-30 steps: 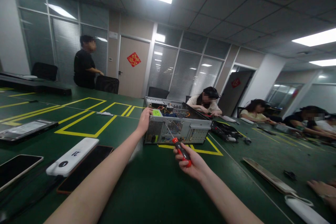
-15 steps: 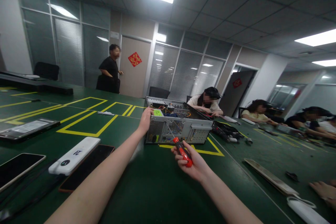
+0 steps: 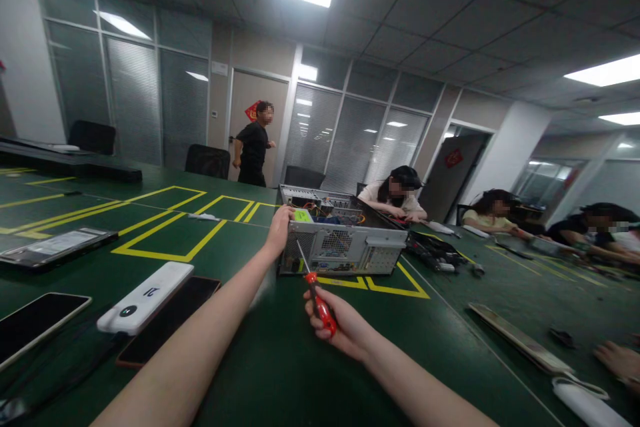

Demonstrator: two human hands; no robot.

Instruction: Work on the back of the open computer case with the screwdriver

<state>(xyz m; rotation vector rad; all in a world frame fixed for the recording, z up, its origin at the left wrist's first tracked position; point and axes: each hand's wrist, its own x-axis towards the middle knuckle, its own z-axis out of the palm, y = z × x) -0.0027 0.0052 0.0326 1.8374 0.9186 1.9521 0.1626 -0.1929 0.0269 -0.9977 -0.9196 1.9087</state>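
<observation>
Computer case (image 3: 345, 240) serves as our reference: it stands on the green table (image 3: 280, 367) ahead of both our hands, its top open and a perforated metal panel facing us.

Left hand (image 3: 280, 232): touches the case at its near left top corner, beside a yellow-green label (image 3: 303, 215). The fingers bend over the edge there; whether they pinch it or merely rest on it, we cannot tell.

Right hand (image 3: 341, 323): wrapped firmly round the handle of a red-and-black screwdriver (image 3: 323, 309), on the near side of the case and below its top. The handle slants through our fingers; the shaft runs out of the grip, upward and leftward, to the left part of the case's near panel. We cannot tell whether the tip meets the metal.

Surroundings, noted from the case: yellow tape (image 3: 400, 292) marks the table along its near foot. Well to its left lie a white oblong device (image 3: 145, 297), a dark phone (image 3: 175, 320) just beside that, and a light-rimmed phone (image 3: 40, 325) farther out. Just right of the case we record a black heap (image 3: 435, 253). Beyond the case, a standing person (image 3: 254, 147) passes a door (image 3: 243, 90).
</observation>
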